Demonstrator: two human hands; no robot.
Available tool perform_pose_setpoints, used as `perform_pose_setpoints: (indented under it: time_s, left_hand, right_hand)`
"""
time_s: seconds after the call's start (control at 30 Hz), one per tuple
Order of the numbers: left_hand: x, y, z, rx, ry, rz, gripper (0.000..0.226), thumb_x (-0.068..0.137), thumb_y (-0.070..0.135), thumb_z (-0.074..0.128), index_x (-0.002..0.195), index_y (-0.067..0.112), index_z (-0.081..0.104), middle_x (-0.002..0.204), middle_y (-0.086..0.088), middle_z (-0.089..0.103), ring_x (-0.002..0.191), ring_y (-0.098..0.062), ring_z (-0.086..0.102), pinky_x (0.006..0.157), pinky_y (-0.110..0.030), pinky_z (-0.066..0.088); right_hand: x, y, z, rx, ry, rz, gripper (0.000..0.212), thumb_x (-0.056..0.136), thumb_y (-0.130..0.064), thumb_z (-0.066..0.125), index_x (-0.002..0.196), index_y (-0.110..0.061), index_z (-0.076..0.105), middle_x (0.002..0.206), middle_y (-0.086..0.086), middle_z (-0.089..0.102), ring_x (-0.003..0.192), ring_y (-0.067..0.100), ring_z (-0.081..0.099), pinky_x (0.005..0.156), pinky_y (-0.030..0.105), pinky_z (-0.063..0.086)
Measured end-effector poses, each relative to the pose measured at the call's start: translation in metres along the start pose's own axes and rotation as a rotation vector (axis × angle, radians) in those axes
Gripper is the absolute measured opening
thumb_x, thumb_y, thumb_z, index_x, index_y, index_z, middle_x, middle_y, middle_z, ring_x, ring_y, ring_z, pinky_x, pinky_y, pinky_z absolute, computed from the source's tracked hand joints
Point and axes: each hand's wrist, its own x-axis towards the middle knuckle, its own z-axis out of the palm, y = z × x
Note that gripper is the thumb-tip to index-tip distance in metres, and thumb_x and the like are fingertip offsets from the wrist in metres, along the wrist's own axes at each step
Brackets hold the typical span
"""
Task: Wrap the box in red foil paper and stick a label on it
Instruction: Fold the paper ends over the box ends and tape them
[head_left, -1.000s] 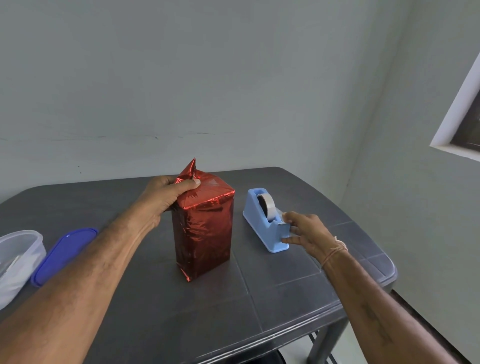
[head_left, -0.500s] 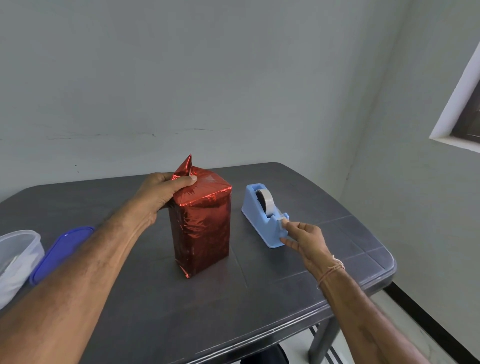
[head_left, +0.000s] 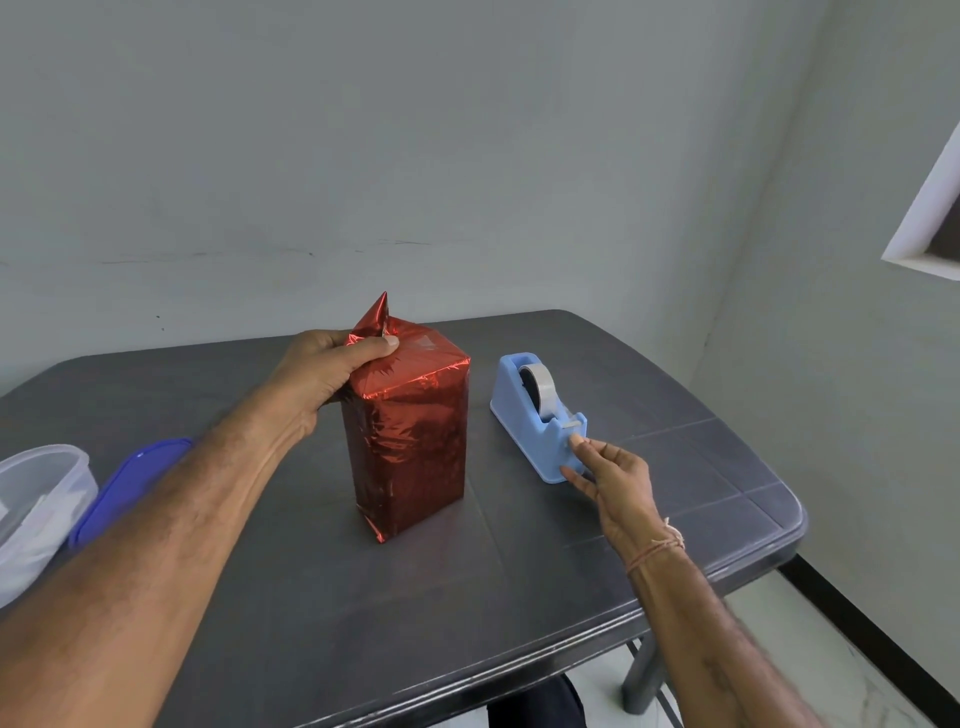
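Foil-wrapped box upright at my 12 o'clock.
My left hand pinches its top flap; my right hand touches the tape dispenser at the box's 3 o'clock — pinching tape or not, I cannot tell.

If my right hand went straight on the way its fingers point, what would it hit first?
The blue tape dispenser: the right hand points at its near cutter end, fingertips about touching it, though depth is unclear.
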Motion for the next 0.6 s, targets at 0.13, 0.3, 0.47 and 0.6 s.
perform_pose_setpoints:
  time_s: [0.13,0.3,0.47,0.6]
  left_hand:
    - [0.000,-0.002,0.000,-0.002,0.010,-0.002,0.018,0.078,0.027,0.085,0.086,0.015,0.074,0.076,0.000,0.077,0.071,-0.013,0.071,0.069,-0.025,0.054]
    - [-0.003,-0.005,0.004,0.000,0.005,0.005,0.014,0.081,0.025,0.084,0.084,0.016,0.074,0.071,0.001,0.077,0.059,-0.006,0.070,0.064,-0.022,0.054]
    - [-0.010,-0.004,0.009,0.024,-0.034,0.005,0.014,0.084,0.024,0.082,0.093,0.014,0.077,0.072,0.002,0.078,0.060,-0.006,0.071,0.052,-0.015,0.052]
    - [-0.009,0.002,0.001,0.055,-0.029,-0.024,0.021,0.083,0.028,0.083,0.095,0.014,0.075,0.072,0.001,0.077,0.058,-0.008,0.070,0.050,-0.018,0.052]
  right_hand:
    - [0.000,0.012,0.002,-0.064,0.097,0.011,0.012,0.092,-0.013,0.075,0.093,-0.002,0.073,0.109,0.017,0.072,0.099,0.024,0.071,0.085,0.040,0.064]
    - [-0.008,0.020,-0.005,-0.088,0.180,0.021,0.015,0.093,-0.011,0.075,0.099,0.002,0.073,0.101,0.017,0.075,0.087,0.020,0.069,0.098,0.042,0.059]
    - [-0.056,0.005,0.006,-0.189,0.093,-0.251,0.017,0.096,-0.025,0.072,0.095,-0.008,0.076,0.094,0.010,0.075,0.089,0.018,0.064,0.080,0.031,0.052]
    - [-0.089,-0.066,0.062,-0.255,-0.258,-0.485,0.016,0.095,-0.025,0.073,0.096,-0.010,0.077,0.101,0.005,0.076,0.098,0.009,0.068,0.085,0.021,0.051]
